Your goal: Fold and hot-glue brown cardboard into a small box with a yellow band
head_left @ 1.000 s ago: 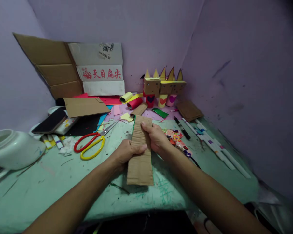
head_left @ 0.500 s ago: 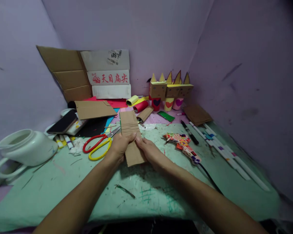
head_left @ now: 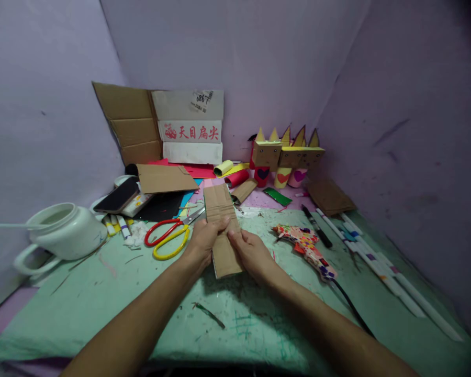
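Observation:
A long strip of brown cardboard, creased across its upper half, is held just above the table between my hands. My left hand grips its left edge, thumb on top. On the opposite edge my right hand is closed in the same way, its thumb close to the left one. The fingers underneath are hidden. Scissors with one red and one yellow handle lie left of my left hand, blades partly behind the strip. To the right of my right hand rests a flower-patterned glue gun with a black cord.
A white teapot-like jar stands at the left, near a phone. Cardboard animal figures on cups stand at the back. A black marker and several white pens lie right. A large cardboard sheet leans on the wall.
The view has shifted, so everything appears slightly farther right and lower. Both hands keep their hold on the cardboard strip, with little other movement.

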`<state>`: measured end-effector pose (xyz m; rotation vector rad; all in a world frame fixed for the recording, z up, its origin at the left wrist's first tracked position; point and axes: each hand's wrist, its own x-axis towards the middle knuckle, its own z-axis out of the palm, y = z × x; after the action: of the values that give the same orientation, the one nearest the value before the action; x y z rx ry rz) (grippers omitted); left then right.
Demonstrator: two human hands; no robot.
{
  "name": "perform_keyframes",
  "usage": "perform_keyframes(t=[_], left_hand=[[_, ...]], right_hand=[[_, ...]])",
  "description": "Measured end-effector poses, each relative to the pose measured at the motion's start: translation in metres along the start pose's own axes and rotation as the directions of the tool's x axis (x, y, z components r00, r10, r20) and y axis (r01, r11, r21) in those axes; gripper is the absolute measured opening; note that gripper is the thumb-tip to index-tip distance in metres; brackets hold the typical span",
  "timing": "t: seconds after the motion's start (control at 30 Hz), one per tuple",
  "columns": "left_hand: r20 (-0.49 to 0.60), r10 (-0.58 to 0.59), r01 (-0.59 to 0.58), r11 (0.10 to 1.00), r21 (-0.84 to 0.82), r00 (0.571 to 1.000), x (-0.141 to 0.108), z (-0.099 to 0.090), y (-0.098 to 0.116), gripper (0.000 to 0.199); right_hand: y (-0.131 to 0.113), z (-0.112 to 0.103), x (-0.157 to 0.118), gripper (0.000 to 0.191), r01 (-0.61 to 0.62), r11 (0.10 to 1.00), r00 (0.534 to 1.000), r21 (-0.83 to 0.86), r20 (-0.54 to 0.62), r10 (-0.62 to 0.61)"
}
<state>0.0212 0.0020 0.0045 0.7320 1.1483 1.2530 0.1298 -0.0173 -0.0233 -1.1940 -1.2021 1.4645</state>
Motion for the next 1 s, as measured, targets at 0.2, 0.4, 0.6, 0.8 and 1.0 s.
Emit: perform_keyframes(t=[0.2,0.4,0.6,0.8,1.0], left_hand=[[-0.006,0.168,-0.167,0.985,0.051,0.986,0.001,-0.004,0.005,0.031],[0.125,0.191,-0.202,0.975,0.086,0.974,-0.008,-0.006,0.011,0.033],[0.24,0.149,-0.181,0.976,0.119,0.959,-0.018,-0.001,0.004,0.034],[0.239,0.168,-0.197,0.975,0.101,0.956,-0.017,-0.001,0.003,0.039],[0.159,0.257,-0.274,0.957,0.096,0.953,-0.008,-0.007,0.009,0.045]], right_hand=[[-0.004,0.004,-0.009,0.039,0.032,0.999,0.997,-0.015,0.064,-0.031],[-0.02,-0.016,-0.001,0.049,0.034,0.999,0.999,-0.017,0.033,-0.034],[-0.032,-0.026,0.003,0.048,0.093,0.995,0.994,-0.033,-0.06,-0.095],[-0.031,-0.023,0.0,0.04,0.21,0.968,0.966,-0.135,-0.125,-0.227],[-0.026,-0.015,-0.002,0.039,0.188,0.972,0.979,-0.14,-0.048,-0.196]])
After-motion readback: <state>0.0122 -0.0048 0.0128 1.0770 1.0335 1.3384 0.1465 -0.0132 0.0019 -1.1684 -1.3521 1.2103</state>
